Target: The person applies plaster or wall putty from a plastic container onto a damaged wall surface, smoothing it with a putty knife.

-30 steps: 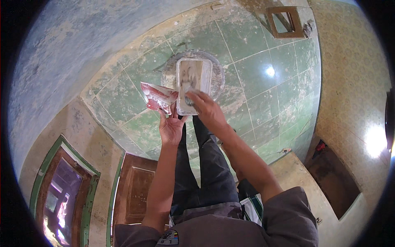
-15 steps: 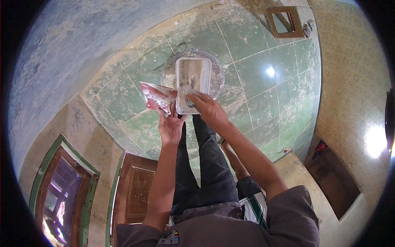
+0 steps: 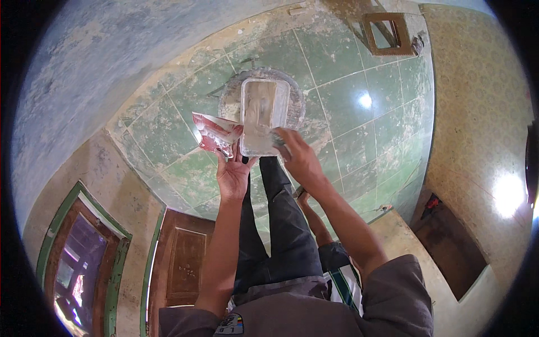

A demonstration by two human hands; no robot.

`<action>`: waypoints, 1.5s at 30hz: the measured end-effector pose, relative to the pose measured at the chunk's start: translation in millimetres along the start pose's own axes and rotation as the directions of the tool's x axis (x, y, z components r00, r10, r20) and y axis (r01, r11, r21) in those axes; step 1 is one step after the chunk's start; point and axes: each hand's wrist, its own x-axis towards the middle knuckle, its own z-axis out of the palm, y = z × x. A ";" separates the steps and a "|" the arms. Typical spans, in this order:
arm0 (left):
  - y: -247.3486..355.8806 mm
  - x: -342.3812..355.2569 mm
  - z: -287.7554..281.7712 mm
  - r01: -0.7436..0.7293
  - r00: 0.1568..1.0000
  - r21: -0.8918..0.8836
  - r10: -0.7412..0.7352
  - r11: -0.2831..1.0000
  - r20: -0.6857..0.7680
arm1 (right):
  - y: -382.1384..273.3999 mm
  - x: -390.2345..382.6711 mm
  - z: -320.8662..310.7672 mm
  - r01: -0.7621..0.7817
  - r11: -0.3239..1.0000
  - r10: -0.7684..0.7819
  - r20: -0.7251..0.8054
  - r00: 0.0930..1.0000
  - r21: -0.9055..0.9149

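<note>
My left hand is turned palm up and grips the lower edge of a red plastic sheet. White plaster is smeared over the sheet. My right hand is closed around a small grey, plaster-coated tool, mostly hidden by the fingers. It hovers at the near right edge of a whitish rectangular tub. Wet beige-grey plaster lies in the tub. Beneath the tub is a round, dusty grey base.
Green floor tiles are spotted with plaster. A wooden frame sits at the far right. Another person's arm shows beside my legs. A blue plastered wall rises at left; a brown wooden door stands at lower left.
My right hand has drawn the tool from the plaster toward the tub's near right edge. My left hand and the red sheet have hardly moved.
</note>
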 end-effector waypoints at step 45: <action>9.8 1.9 5.2 0.043 0.999 0.044 -0.042 0.998 -0.017 | 11.0 -46.9 -46.2 -0.173 0.805 0.416 -0.332 0.847 0.567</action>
